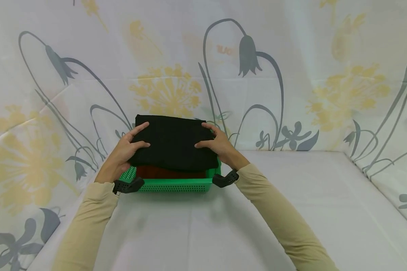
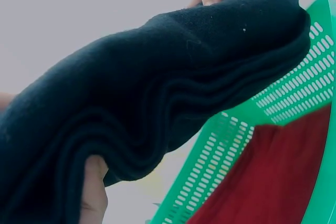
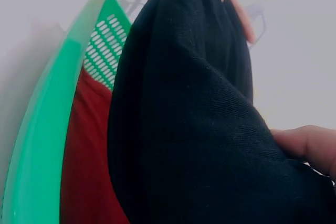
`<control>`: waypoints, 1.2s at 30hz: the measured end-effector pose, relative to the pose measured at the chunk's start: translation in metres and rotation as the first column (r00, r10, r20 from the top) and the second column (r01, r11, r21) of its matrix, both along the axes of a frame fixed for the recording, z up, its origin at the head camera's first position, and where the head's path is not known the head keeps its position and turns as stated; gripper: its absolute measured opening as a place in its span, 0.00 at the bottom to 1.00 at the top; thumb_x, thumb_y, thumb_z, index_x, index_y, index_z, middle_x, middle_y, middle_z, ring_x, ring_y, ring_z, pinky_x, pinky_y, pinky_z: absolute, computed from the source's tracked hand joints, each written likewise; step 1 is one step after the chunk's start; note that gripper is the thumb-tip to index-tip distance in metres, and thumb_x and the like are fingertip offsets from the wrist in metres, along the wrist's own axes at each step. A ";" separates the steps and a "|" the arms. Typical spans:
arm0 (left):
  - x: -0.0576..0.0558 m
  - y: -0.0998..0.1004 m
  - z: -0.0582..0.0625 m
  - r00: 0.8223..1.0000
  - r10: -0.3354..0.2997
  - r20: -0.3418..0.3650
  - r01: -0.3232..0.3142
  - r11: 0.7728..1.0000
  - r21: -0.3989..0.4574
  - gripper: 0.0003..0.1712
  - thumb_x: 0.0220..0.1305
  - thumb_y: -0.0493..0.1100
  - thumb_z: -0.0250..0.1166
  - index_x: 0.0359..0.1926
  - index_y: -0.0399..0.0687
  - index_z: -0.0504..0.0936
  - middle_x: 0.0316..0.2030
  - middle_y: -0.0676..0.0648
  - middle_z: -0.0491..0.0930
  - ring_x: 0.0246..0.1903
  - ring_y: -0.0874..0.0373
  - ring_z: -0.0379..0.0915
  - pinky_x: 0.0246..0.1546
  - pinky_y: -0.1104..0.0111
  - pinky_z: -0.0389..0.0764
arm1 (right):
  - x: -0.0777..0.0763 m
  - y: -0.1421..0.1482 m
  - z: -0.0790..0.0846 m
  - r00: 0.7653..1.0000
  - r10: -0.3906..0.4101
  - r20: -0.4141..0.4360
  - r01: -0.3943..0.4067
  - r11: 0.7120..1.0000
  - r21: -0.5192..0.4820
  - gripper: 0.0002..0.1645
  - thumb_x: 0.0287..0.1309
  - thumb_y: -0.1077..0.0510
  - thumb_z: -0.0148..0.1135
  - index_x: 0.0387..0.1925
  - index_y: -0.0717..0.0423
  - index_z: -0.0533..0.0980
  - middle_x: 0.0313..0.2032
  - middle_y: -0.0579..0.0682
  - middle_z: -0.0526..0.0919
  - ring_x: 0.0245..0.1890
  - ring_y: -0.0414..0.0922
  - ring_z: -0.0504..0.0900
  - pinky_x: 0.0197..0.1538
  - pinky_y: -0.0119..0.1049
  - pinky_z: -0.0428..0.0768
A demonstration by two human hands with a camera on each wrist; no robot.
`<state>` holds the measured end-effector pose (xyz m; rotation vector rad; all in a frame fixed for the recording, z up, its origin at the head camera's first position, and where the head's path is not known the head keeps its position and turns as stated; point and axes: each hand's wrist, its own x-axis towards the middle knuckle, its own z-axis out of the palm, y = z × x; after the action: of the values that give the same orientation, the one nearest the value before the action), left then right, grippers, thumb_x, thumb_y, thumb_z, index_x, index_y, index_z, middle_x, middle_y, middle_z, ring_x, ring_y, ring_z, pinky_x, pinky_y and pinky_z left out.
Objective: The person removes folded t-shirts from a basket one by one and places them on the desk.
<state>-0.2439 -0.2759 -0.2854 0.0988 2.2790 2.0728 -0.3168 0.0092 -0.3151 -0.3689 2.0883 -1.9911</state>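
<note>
A folded black cloth [image 1: 173,143] is held up over a green plastic basket [image 1: 176,184]. My left hand [image 1: 123,150] grips its left side, and my right hand [image 1: 220,145] grips its right side, thumbs on the near face. Several folded layers of the black cloth [image 2: 184,72] show along its edge in the left wrist view. Beneath it a folded dark red cloth [image 1: 169,173] lies in the basket; the black cloth covers part of it in the head view. The right wrist view shows the red cloth [image 3: 89,156] beside the basket's rim [image 3: 47,129].
The basket stands on a white-covered table [image 1: 162,229], close to a back wall hung with flower-patterned fabric [image 1: 169,90]. The same fabric hangs at the left and right sides. A black band [image 1: 129,185] is on the left wrist and another [image 1: 225,179] on the right.
</note>
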 end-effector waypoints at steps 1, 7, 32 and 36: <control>0.000 0.001 0.001 1.000 -0.011 -0.009 0.011 1.000 0.017 0.38 0.70 0.34 0.56 0.75 0.64 0.56 0.73 0.45 0.50 0.55 0.55 0.70 0.38 0.70 0.79 | 0.001 0.002 0.001 1.000 -0.001 -0.008 0.001 1.000 0.006 0.48 0.50 0.68 0.71 0.70 0.42 0.64 0.73 0.52 0.48 0.69 0.51 0.55 0.56 0.49 0.73; 0.001 0.009 0.003 0.997 -0.073 -0.035 0.077 0.985 0.152 0.39 0.69 0.29 0.54 0.76 0.58 0.55 0.69 0.37 0.57 0.41 0.59 0.80 0.35 0.68 0.81 | 0.005 0.014 0.007 0.998 0.007 -0.062 -0.005 1.000 0.025 0.48 0.50 0.68 0.71 0.71 0.42 0.63 0.72 0.53 0.52 0.71 0.49 0.50 0.57 0.49 0.72; 0.008 0.052 0.004 0.981 -0.157 -0.115 0.182 0.950 0.255 0.39 0.69 0.28 0.53 0.75 0.58 0.56 0.71 0.40 0.54 0.44 0.56 0.80 0.36 0.65 0.82 | 0.028 0.068 0.028 0.994 -0.021 -0.111 0.016 0.999 -0.043 0.50 0.51 0.72 0.68 0.73 0.43 0.60 0.66 0.56 0.61 0.55 0.56 0.73 0.49 0.46 0.79; 0.008 0.061 0.004 0.977 -0.173 -0.123 0.201 0.940 0.275 0.39 0.69 0.28 0.53 0.75 0.58 0.56 0.71 0.41 0.55 0.46 0.56 0.79 0.37 0.65 0.82 | 0.031 0.078 0.030 0.992 -0.040 -0.121 0.037 0.999 -0.031 0.50 0.52 0.71 0.68 0.73 0.42 0.60 0.66 0.55 0.60 0.55 0.55 0.73 0.49 0.46 0.79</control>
<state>-0.2363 -0.2148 -0.2816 0.4218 1.9101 2.3218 -0.2857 0.0874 -0.2854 -0.4702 2.1563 -2.0708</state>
